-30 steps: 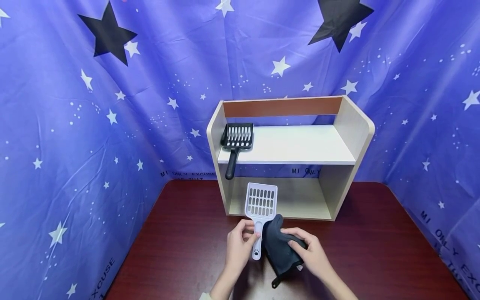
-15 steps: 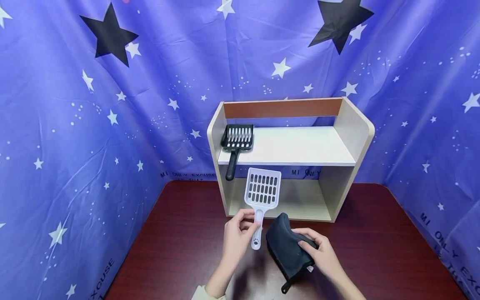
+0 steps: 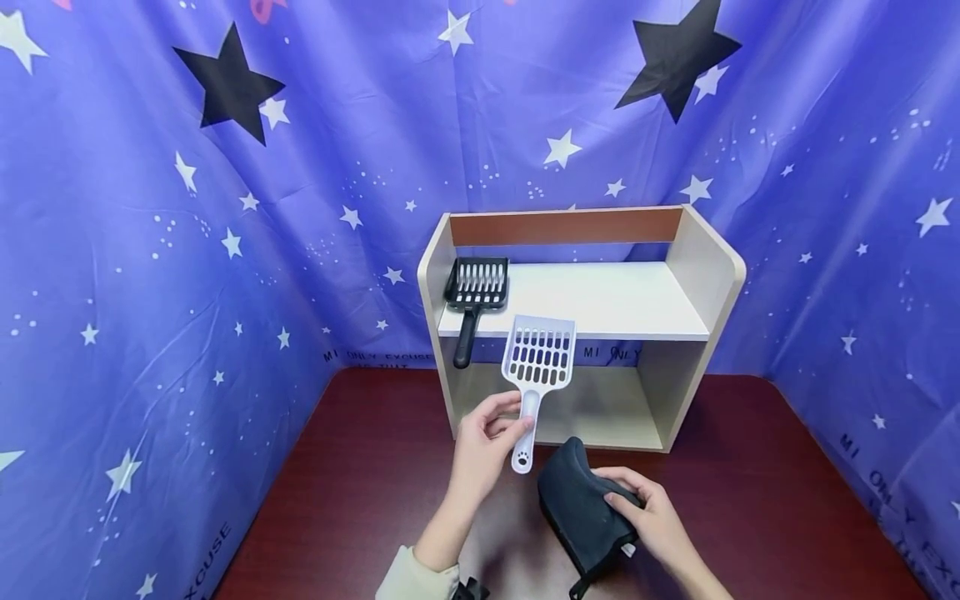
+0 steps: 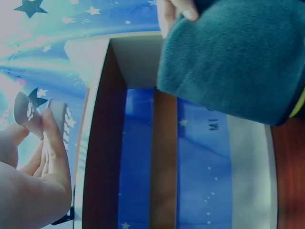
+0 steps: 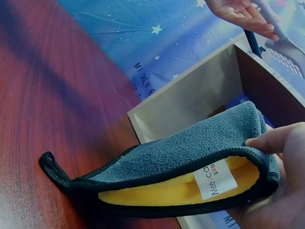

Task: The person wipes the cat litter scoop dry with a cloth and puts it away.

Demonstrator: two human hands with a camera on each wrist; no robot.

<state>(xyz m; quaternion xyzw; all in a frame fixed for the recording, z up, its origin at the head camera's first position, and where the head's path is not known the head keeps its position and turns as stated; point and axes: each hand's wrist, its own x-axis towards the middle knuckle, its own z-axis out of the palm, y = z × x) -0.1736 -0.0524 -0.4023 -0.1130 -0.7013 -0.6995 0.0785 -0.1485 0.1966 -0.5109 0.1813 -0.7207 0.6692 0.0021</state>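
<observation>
My left hand (image 3: 480,446) pinches a white slotted litter scoop (image 3: 531,403) by its handle, blade upward, in front of the shelf unit. Low on the right, my right hand (image 3: 654,514) grips a dark grey folded towel (image 3: 587,515), thumb on top. In the right wrist view the towel (image 5: 186,148) shows a yellow inner side, black edging, a hanging loop (image 5: 53,170) and a white label (image 5: 214,180). The scoop's blade is mostly out of sight in the left wrist view, where the left hand (image 4: 35,191) holds its handle end (image 4: 28,114).
A black slotted litter scoop (image 3: 467,333) lies at the left of the white upper shelf (image 3: 600,292), its handle jutting over the front edge. The wooden shelf unit (image 3: 708,275) stands at the back of the dark red table (image 3: 360,483). A blue star-patterned curtain (image 3: 375,150) surrounds it.
The white scoop has risen away from the towel and shifted slightly right, now overlapping the upper shelf's front edge. My right hand has drawn the towel a little to the right.
</observation>
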